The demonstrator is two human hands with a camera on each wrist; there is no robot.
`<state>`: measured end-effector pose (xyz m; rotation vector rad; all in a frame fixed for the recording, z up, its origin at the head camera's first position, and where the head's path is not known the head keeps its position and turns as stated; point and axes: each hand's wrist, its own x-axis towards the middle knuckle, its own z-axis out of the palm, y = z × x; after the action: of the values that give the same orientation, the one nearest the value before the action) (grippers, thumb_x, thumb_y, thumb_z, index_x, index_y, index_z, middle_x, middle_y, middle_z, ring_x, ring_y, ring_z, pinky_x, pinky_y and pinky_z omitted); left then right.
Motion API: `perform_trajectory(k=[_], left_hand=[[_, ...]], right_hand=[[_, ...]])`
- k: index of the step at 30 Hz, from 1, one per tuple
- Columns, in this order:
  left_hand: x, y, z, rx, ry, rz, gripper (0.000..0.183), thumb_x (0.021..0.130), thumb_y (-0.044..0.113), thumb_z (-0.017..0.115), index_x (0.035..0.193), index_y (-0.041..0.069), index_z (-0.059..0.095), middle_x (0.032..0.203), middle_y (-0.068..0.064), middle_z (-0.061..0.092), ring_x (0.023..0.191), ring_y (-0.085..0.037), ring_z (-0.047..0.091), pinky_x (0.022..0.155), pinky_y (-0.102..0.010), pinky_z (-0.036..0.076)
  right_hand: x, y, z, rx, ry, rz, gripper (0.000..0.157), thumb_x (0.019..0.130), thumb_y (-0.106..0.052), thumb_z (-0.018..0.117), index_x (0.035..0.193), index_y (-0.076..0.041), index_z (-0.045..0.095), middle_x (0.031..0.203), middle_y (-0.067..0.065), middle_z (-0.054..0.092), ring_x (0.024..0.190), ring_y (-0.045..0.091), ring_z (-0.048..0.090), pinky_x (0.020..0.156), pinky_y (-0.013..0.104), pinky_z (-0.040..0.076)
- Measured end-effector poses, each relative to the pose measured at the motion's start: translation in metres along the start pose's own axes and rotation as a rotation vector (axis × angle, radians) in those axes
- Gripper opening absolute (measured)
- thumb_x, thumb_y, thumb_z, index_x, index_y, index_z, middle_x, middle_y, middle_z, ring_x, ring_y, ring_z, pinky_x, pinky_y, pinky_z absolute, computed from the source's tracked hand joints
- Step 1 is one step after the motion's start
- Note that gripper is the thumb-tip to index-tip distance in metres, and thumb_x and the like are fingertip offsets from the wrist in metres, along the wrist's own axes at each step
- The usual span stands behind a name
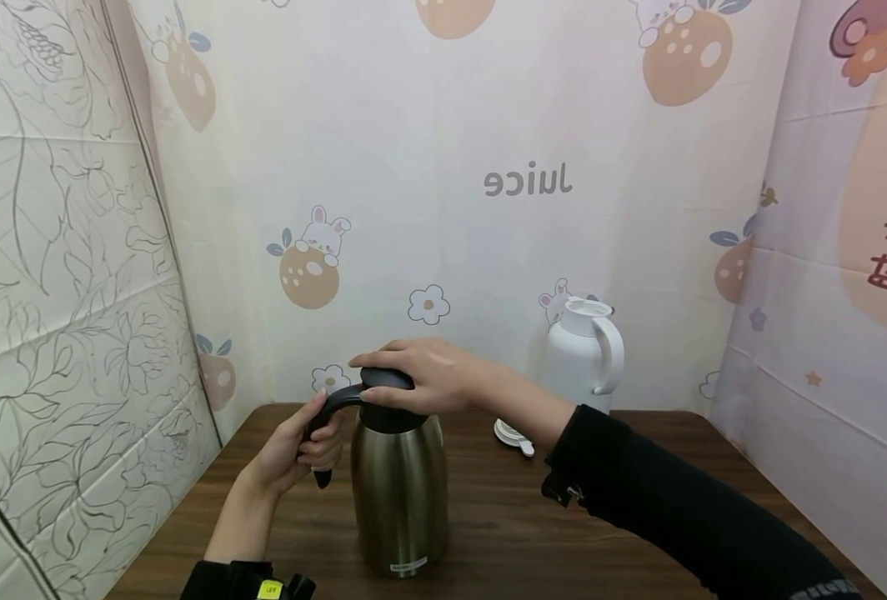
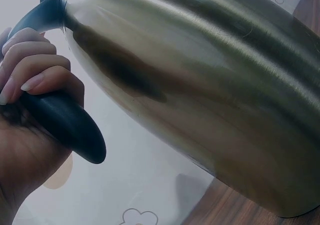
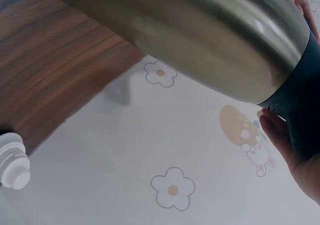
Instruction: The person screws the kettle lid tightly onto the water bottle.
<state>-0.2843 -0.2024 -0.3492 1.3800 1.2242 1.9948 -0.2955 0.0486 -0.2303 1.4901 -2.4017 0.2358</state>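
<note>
A pale curtain [image 1: 451,125] printed with rabbits, fruit, flowers and a mirror-reversed "Juice" hangs behind a dark wood-grain worktop [image 1: 518,533], with floral line drawings on the left panel [image 1: 61,250]. The left hand [image 1: 297,446] has its fingers curled around the black handle [image 2: 70,127] of a gold metal flask [image 1: 402,500], while the right hand [image 1: 428,375] grasps the flask's black lid [image 1: 386,378] from above, thumb on the near side and fingers over the top. The flask stands upright left of the worktop's middle, well forward of the back edge, its handle toward the left edge. A black sleeve [image 1: 653,475] covers the right forearm. Beyond it, a white jug [image 1: 574,358] stands by the back edge, toward the right corner; a white lid [image 1: 511,433] lies near that edge, just left of the jug.
</note>
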Motion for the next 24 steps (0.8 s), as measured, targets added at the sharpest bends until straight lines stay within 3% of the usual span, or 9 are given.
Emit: perform_trajectory(k=[4, 11, 24], left_hand=[[0.001, -0.001, 0.001, 0.001, 0.001, -0.005, 0.049, 0.111, 0.032, 0.005, 0.073, 0.007, 0.023, 0.055, 0.004, 0.021, 0.04, -0.012, 0.015, 0.038, -0.032, 0.009], [0.0, 0.001, 0.001, 0.004, 0.013, 0.003, 0.048, 0.111, 0.03, 0.005, 0.073, 0.007, 0.024, 0.056, 0.003, 0.021, 0.041, -0.012, 0.016, 0.037, -0.031, 0.009], [-0.001, 0.001, 0.002, 0.005, 0.029, 0.0, 0.049, 0.111, 0.029, 0.004, 0.072, 0.005, 0.023, 0.055, 0.002, 0.021, 0.041, -0.012, 0.016, 0.037, -0.031, 0.009]], right_hand=[[0.0, 0.001, -0.001, 0.033, -0.001, 0.001, 0.054, 0.097, -0.062, 0.043, 0.144, -0.036, 0.049, 0.128, -0.006, 0.061, 0.105, 0.004, 0.054, 0.082, 0.03, 0.052], [-0.001, -0.006, 0.002, -0.005, 0.049, 0.022, 0.05, 0.099, -0.056, 0.045, 0.142, -0.031, 0.052, 0.13, -0.004, 0.062, 0.113, 0.007, 0.056, 0.091, 0.033, 0.053], [-0.002, -0.034, 0.006, -0.115, 0.098, 0.257, 0.052, 0.098, -0.057, 0.044, 0.141, -0.03, 0.054, 0.123, 0.001, 0.065, 0.101, 0.014, 0.061, 0.077, 0.036, 0.056]])
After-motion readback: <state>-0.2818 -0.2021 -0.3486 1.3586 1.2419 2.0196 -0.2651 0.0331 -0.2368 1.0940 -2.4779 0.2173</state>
